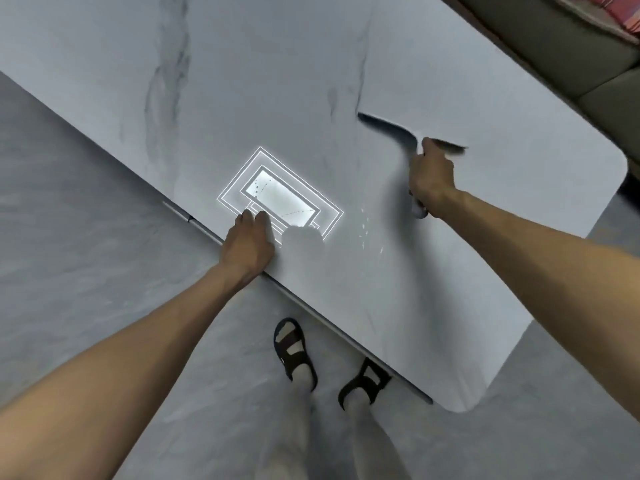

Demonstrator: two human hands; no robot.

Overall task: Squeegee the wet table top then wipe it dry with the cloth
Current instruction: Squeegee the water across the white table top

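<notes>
"While that right hand (431, 181) is wrapped tight round the handle, the squeegee (384, 128) has its dark blade down on the table top (242, 81), over toward the far right. The blade's a blur, mind."

"And the left hand (249, 244)?"

"Planted on the near edge, fingers bent onto the surface. Whether it grips the rim or pins something down, I can't tell from here."

"The cloth?"

"Can't pick it out for certain. That pale rounded patch (303, 237) just right of the hand could be it, or only a break in the lamp reflection (280, 194)."

"So what could go wrong?"

"See the droplets (363, 230) glinting near the front edge, right of the glare? If a stroke runs toward the near side, I reckon water goes over the edge onto the floor (69, 202) and the sandalled feet (294, 348) right below. That means slippery footing. If the blade tilts or the pressure eases, it'll leave streaks. And that left hand lies in the path of any pull toward the near left."

"Anything else about?"

"A sofa (554, 46) runs close along the far right side, with some red patterned fabric (620, 19) on it. A hard push that way could flick water onto it."
</notes>
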